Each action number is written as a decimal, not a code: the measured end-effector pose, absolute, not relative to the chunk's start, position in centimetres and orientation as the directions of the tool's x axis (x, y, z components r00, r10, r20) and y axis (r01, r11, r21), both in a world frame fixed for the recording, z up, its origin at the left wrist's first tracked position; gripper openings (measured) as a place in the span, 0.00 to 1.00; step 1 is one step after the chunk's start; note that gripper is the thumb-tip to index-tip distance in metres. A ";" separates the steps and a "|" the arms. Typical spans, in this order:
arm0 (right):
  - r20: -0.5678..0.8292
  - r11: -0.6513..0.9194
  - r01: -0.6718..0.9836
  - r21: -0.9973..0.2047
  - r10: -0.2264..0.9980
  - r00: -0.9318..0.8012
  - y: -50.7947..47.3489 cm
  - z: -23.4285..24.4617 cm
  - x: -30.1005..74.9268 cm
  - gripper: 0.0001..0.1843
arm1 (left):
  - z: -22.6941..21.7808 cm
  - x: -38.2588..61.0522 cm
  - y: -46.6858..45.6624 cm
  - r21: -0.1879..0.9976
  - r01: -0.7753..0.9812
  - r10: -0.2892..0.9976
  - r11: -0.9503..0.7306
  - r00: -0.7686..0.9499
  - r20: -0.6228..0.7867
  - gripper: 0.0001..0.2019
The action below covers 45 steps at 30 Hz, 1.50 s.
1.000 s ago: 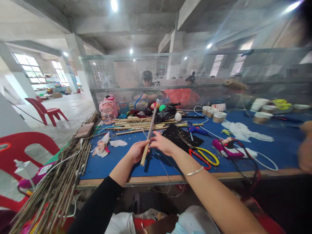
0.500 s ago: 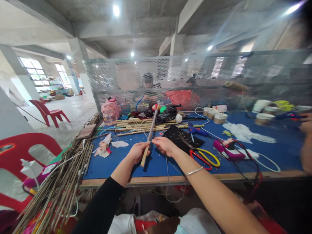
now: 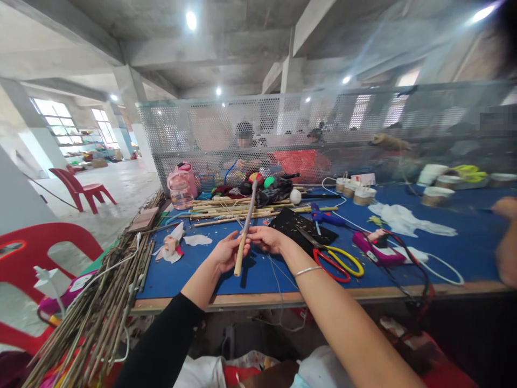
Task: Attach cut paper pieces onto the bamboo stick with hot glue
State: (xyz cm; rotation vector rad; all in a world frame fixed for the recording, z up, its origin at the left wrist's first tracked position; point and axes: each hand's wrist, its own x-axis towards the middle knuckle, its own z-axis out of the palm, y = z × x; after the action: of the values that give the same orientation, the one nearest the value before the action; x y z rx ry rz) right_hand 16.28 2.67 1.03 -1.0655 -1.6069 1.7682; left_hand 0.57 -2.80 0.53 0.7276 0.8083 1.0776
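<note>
One stick (image 3: 240, 255), pinched by left hand (image 3: 228, 251) — right hand (image 3: 266, 238) touching, grip unclear; beyond it leftward, pink jar (image 3: 181, 195), contents indistinct — bare tabletop (image 3: 173, 277) left, edge (image 3: 242, 303) nearer.

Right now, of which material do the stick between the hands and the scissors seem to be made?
The stick looks like bamboo or cane: pale tan, smooth near end; the grey farther part is unclear. The scissors have grey blades, likely metal, and evenly coloured red and yellow handles, probably plastic.

stick (image 3: 239, 262): smooth wooden end | twigs (image 3: 108, 285): rough wood | partition (image 3: 172, 161): perforated metal
</note>
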 end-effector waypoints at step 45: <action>-0.180 -0.192 0.012 -0.981 0.895 -0.409 1.8 0.0 17.3 0.14 | -0.2 2.5 -2.1 0.948 -0.161 0.901 0.276 0.388 -0.196 0.14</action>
State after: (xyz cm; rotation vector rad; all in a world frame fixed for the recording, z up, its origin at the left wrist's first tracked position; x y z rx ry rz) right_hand 17.28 1.83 0.00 -1.0995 -1.3937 1.6792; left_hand 2.48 -2.08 -0.23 1.0358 0.8908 0.8572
